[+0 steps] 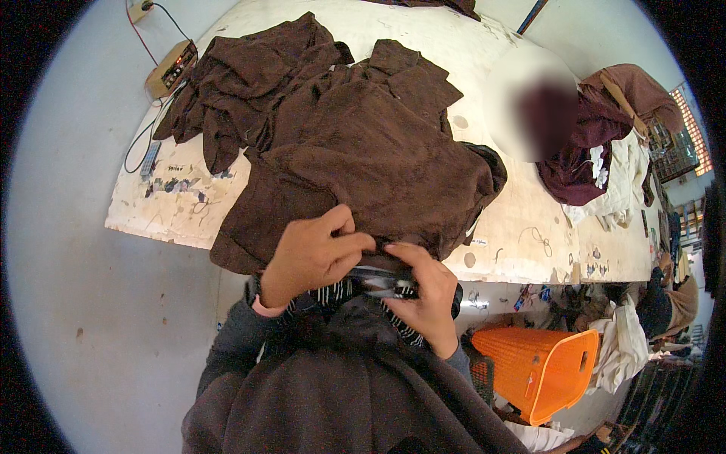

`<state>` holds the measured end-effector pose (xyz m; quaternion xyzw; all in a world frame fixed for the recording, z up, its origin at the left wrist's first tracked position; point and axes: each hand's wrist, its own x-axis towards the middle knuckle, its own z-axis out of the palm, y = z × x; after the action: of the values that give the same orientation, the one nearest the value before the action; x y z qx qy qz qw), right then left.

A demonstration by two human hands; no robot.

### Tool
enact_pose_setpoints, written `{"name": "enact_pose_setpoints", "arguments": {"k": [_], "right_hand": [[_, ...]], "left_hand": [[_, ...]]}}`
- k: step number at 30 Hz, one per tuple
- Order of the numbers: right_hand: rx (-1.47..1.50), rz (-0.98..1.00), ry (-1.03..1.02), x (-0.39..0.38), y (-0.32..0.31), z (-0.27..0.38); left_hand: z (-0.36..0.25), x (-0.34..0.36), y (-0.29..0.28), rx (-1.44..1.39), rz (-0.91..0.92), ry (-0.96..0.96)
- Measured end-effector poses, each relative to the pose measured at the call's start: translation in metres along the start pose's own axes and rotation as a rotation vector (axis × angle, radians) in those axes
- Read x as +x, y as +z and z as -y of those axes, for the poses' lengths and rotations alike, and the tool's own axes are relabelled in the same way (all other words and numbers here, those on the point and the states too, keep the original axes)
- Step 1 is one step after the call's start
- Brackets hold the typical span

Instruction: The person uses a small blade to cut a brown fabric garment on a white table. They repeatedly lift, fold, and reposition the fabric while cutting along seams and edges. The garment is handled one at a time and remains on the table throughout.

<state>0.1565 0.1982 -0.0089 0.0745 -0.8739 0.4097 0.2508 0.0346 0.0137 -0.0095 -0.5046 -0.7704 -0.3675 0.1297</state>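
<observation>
A dark brown cloth garment lies spread and wrinkled on the pale table, its near edge hanging at the table's front. My left hand is closed on that near edge, thumb and fingers pinching the cloth. Beside it on the right, my right hand is bent, with its index fingertip on the same edge. Between its thumb and index finger a small shiny, pale thing shows, too blurred to name. The fingers hide part of the edge.
The worn table carries a maroon cloth and white cloth on the right, by another person. A control box with cables stands at the left wall. An orange plastic basket lies tipped below the table's right side.
</observation>
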Motion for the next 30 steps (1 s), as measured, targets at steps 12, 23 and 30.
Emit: {"name": "enact_pose_setpoints", "arguments": {"k": [12, 23, 30], "right_hand": [[0.817, -0.359, 0.438, 0.001, -0.037, -0.019], [-0.078, -0.444, 0.093, 0.017, -0.026, -0.018], [-0.22, -0.242, -0.127, 0.031, -0.018, 0.0]], "left_hand": [[0.022, 0.052, -0.011, -0.505, 0.068, 0.113], [-0.002, 0.037, 0.015, -0.988, 0.087, -0.653], [-0.009, 0.033, 0.023, -1.015, 0.06, -0.511]]}}
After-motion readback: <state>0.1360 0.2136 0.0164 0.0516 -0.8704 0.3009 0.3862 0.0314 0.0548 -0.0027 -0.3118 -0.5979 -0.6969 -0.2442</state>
